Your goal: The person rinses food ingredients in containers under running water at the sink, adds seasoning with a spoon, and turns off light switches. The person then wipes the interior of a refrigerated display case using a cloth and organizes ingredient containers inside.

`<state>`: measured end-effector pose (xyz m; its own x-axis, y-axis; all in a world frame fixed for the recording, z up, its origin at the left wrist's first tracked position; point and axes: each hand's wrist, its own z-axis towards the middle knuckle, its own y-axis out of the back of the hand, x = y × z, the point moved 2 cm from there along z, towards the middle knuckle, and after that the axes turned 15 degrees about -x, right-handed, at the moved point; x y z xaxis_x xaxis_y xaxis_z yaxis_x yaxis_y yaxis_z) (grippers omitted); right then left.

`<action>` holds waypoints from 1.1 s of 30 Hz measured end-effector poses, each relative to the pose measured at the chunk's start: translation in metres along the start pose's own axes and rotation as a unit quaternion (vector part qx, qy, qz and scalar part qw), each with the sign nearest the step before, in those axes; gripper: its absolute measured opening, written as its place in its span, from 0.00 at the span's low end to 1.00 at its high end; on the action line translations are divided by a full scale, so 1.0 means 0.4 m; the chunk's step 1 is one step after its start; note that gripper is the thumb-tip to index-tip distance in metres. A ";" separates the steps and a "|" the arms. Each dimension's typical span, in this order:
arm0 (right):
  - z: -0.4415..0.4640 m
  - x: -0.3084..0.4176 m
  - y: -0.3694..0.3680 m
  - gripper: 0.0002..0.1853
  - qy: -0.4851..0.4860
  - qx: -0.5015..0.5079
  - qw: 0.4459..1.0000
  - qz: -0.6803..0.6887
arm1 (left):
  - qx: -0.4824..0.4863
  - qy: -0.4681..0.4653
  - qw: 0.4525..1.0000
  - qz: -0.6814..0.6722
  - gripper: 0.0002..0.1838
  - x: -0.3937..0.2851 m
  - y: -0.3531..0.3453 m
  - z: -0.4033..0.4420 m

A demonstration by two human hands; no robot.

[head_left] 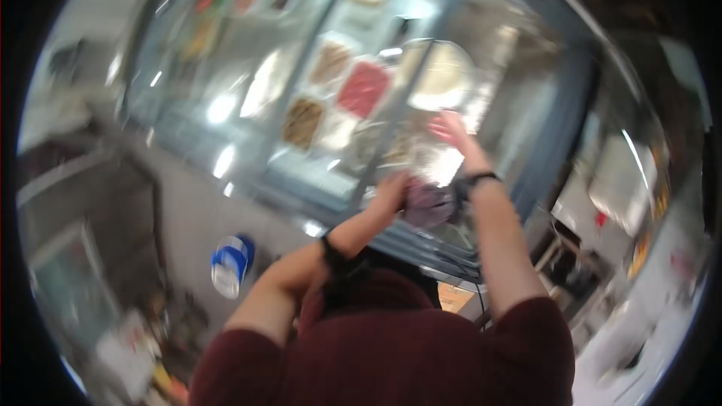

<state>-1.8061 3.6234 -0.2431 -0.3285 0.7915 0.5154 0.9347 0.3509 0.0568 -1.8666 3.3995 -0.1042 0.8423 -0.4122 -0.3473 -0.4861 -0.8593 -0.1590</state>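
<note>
A large glass-topped display case spreads out in front of me, with trays of food seen inside. My left hand is at the case's near side, touching a purplish bundle; blur hides how its fingers lie. Farther forward, my right hand reaches over the case with its fingers stretched out and nothing visible in it. Just beyond that hand is a round pale item. A tray of red food lies to the left of it, beside a tray of brown food.
A blue and white container stands on the floor at the left. An orange-brown box is below the case's near edge. Shelving with white bags is at the right, and a grey cabinet at the far left.
</note>
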 end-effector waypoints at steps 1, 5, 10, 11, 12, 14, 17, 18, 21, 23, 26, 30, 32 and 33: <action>-0.148 0.027 -0.005 0.21 0.084 0.137 0.984 -0.082 | 0.014 0.019 1.000 -0.008 0.17 -0.036 -0.014 -0.023; -0.297 -0.090 0.141 0.30 0.096 0.220 0.961 -0.137 | 0.003 -0.031 0.999 -0.036 0.27 -0.097 -0.045 -0.002; -0.566 0.002 0.151 0.19 0.232 -0.053 0.955 -0.180 | 0.021 -0.231 0.942 0.243 0.33 -0.109 -0.043 -0.019; -0.586 0.016 0.158 0.19 0.260 -0.114 0.951 -0.123 | 0.033 -0.297 0.905 0.304 0.34 -0.095 -0.046 -0.004; -0.596 0.027 0.162 0.20 0.247 -0.134 0.957 -0.075 | 0.054 -0.288 0.894 0.340 0.34 -0.096 -0.045 -0.007; -0.609 0.038 0.178 0.23 0.216 -0.177 0.960 0.019 | 0.098 -0.262 0.868 0.410 0.34 -0.091 -0.049 -0.021; -0.631 0.031 0.165 0.24 0.149 -0.056 0.983 0.094 | 0.138 -0.245 0.919 0.276 0.36 -0.038 -0.106 -0.015; -0.643 0.028 0.154 0.25 0.118 -0.022 0.985 0.122 | 0.158 -0.234 0.937 0.208 0.37 -0.039 -0.117 -0.031; -0.674 0.016 0.128 0.27 0.115 0.071 0.986 0.100 | 0.107 -0.306 0.882 0.341 0.46 -0.041 -0.128 -0.072; -0.667 0.009 0.148 0.28 0.086 0.085 0.983 0.141 | 0.017 -0.365 0.837 0.407 0.50 -0.010 -0.144 -0.061; -0.696 0.026 0.149 0.27 0.082 0.060 0.982 0.157 | 0.120 -0.436 0.838 0.306 0.47 -0.056 -0.136 -0.120; -0.696 0.013 0.175 0.12 0.280 -0.041 0.955 0.088 | 0.307 -0.307 0.856 0.280 0.31 -0.083 -0.166 -0.180; -0.707 0.020 0.192 0.11 0.270 -0.135 0.951 0.071 | 0.205 -0.444 0.795 0.359 0.25 -0.032 -0.185 -0.112; -0.716 0.029 0.200 0.11 0.285 -0.139 0.943 0.099 | 0.210 -0.355 0.868 0.277 0.24 -0.042 -0.183 -0.119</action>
<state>-1.6961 3.5174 0.0124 -0.0910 0.4019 0.9112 0.9956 0.0166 0.0921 -1.8342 3.4549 -0.0427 0.1688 -0.3086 -0.9361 -0.9385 -0.3406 -0.0570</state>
